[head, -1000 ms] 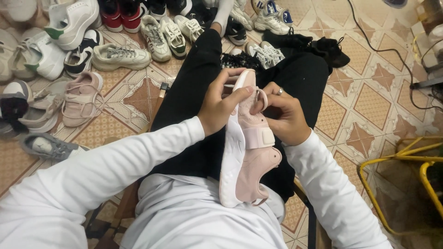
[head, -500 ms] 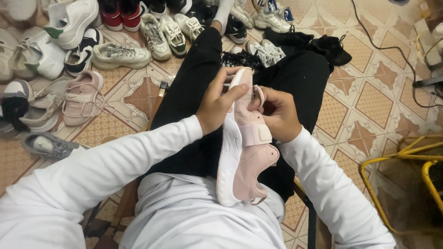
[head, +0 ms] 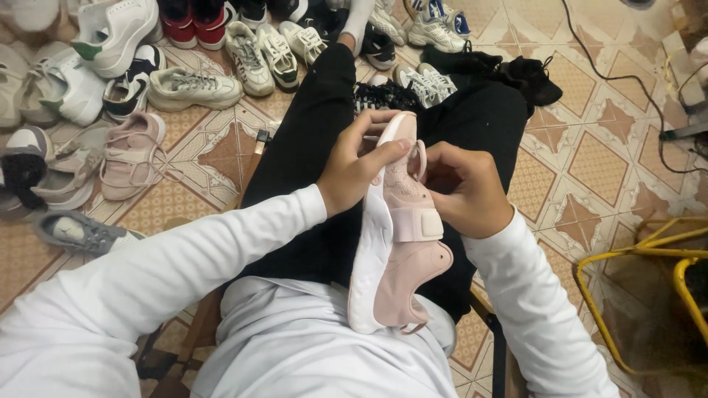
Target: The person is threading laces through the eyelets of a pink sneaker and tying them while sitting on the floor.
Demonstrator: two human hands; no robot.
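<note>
Sideways across the lap, the pale pink fabric sneaker with white sole (head: 402, 243) is clamped in the left hand (head: 354, 171), steadying it so the right hand (head: 466, 190), just beside that grip, can pinch its upper.

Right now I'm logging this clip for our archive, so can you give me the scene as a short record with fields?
Left hand: grips the toe end of a pale pink sneaker with a white sole
Right hand: at the sneaker's upper, fingers curled by its loop
Sneaker position: on the lap, sole facing left
Floor: patterned tiles, many shoes, another pink sneaker
Right edge: yellow metal frame
</note>
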